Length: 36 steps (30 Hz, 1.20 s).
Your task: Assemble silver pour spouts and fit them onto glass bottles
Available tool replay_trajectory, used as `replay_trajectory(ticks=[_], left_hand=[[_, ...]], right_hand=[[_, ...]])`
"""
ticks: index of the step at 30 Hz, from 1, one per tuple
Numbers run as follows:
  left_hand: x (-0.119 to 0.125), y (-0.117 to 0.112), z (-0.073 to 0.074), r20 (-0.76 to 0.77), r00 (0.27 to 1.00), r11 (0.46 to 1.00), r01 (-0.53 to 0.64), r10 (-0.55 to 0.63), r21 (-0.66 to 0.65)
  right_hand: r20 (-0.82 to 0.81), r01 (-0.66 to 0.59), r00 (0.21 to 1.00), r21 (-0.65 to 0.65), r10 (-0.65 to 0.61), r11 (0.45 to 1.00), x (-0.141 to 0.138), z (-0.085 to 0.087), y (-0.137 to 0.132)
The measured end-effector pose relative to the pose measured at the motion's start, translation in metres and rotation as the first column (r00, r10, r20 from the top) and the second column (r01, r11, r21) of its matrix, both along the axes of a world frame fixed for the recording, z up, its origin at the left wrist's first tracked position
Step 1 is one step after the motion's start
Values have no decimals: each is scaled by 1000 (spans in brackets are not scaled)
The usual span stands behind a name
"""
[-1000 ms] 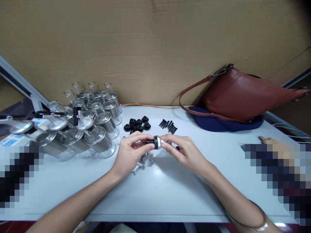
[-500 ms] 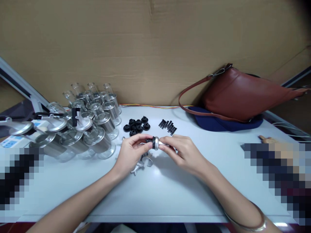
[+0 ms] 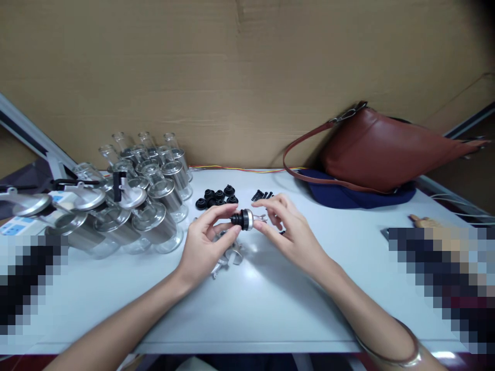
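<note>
In the head view, a bottle stopper (image 3: 246, 220) with a ribbed black rubber plug and a silver cap lies sideways between my hands above the table. My left hand (image 3: 204, 242) has its thumb and fingers around the black plug end. Beside the silver end is my right hand (image 3: 288, 226); its fingers are spread and its thumb tip is at or near the cap. Silver metal parts (image 3: 233, 255) lie below, partly hidden by my left hand. Just behind are several black rubber plugs (image 3: 219, 195) and small black pieces (image 3: 260, 195), partly covered by my right hand.
Glass bottles with metal sleeves (image 3: 176, 175) crowd the left, some topped with silver lids (image 3: 133, 197). A white power strip (image 3: 17, 225) sits behind them. At right back, a brown bag (image 3: 371, 149) rests on a dark blue cap (image 3: 336, 196). Another person's hand (image 3: 425, 222) is at far right.
My right fingers have opened away from the stopper's silver end, and my left fingers have loosened somewhat. More of the stopper shows now.
</note>
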State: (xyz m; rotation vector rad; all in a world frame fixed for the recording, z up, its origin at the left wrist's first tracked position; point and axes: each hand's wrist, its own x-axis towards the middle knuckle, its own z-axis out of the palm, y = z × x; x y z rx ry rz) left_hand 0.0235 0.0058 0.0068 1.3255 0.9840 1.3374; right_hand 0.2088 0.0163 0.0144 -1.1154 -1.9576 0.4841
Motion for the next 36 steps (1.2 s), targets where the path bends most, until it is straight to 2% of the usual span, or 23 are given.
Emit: replay_trajectory(ticks=[2, 4, 7, 10, 13, 17, 20, 23, 33, 36], left_hand=[[0, 0, -2, -9, 1000, 1000, -22, 22, -22], [0, 1, -3, -52, 998, 999, -28, 29, 29], [0, 0, -4, -123, 992, 987, -14, 34, 162], [-1, -2, -4, -155, 988, 973, 48, -13, 225], [0, -3, -4, -146, 989, 973, 59, -27, 224], [0, -2, -4, -115, 993, 995, 32, -21, 92], [1, -2, -3, -90, 991, 995, 95, -95, -4], [1, -2, -1, -64, 985, 987, 156, -158, -41], [1, -4, -2, -22, 984, 981, 173, -176, -89], [2, -5, -2, -16, 985, 979, 167, -170, -113]], right_hand=[[-46, 24, 999, 22, -23, 999, 0, -1, 0], [-93, -39, 995, -94, 31, 995, -1, -1, -2], [-177, -175, 977, -322, 123, 931, -4, 1, -4], [-247, -190, 965, -407, 93, 894, -6, 0, -5], [-337, -201, 940, -426, 52, 882, -6, 0, -4], [-407, -270, 910, -430, 82, 862, -6, 2, -4], [-401, -289, 909, -414, 112, 863, -6, 3, -4], [-393, -299, 910, -402, 132, 866, -6, 4, -4], [-333, -280, 932, -407, 145, 870, -4, 5, -5], [-322, -282, 936, -437, 144, 854, -5, 5, -4]])
